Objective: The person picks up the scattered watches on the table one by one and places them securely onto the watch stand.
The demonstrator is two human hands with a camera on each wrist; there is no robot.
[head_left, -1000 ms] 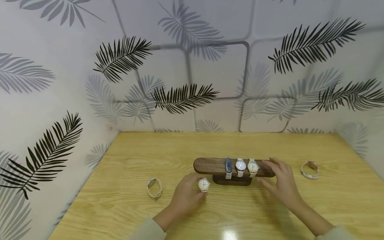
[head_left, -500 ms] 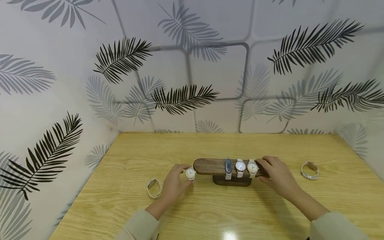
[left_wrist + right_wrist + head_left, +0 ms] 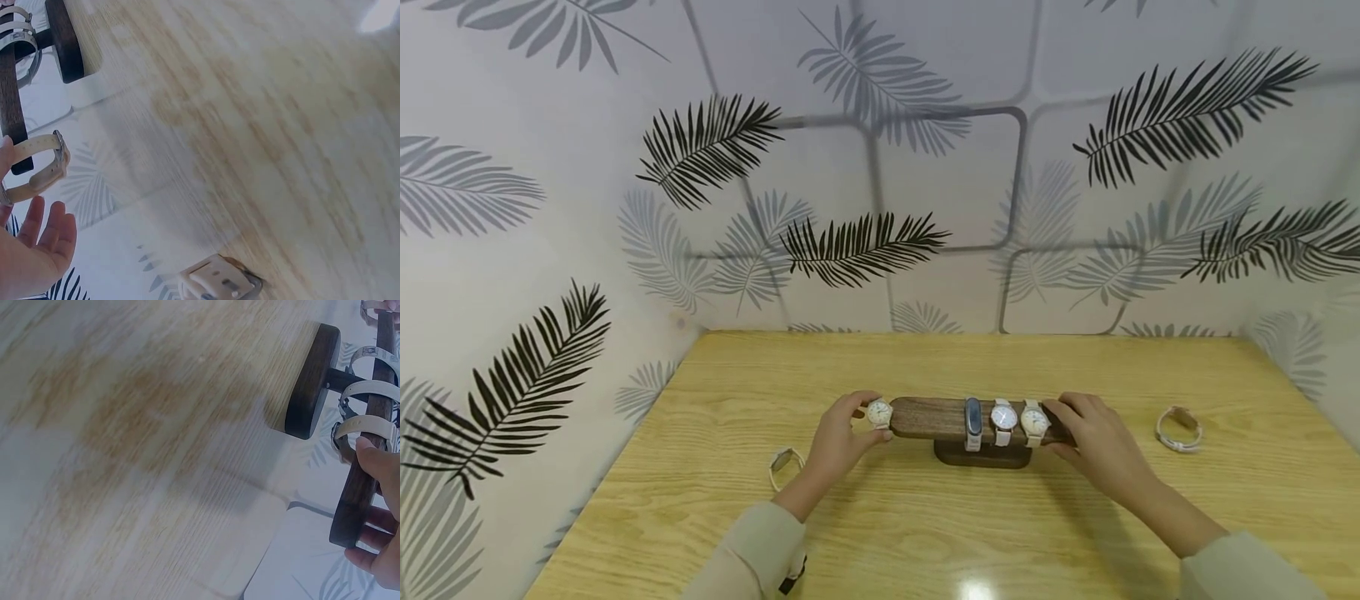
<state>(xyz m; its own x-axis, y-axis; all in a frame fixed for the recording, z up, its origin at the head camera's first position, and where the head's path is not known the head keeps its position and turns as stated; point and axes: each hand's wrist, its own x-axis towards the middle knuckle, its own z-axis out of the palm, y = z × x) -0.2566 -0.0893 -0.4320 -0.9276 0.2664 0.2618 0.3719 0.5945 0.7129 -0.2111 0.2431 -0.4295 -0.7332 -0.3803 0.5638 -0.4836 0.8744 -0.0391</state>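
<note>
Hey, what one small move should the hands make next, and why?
Probably the left hand should slide its watch rightward along the wooden bar: the looped strap is right at the bar's left end, a fitness band and two other watches already sit around the bar, and the right hand holds the other end.

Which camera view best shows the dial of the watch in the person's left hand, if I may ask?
The head view, since the watch has its dial turned toward that camera. The left wrist view shows its strap and buckle but no dial; the right wrist view, only some strap at the top edge.
</note>
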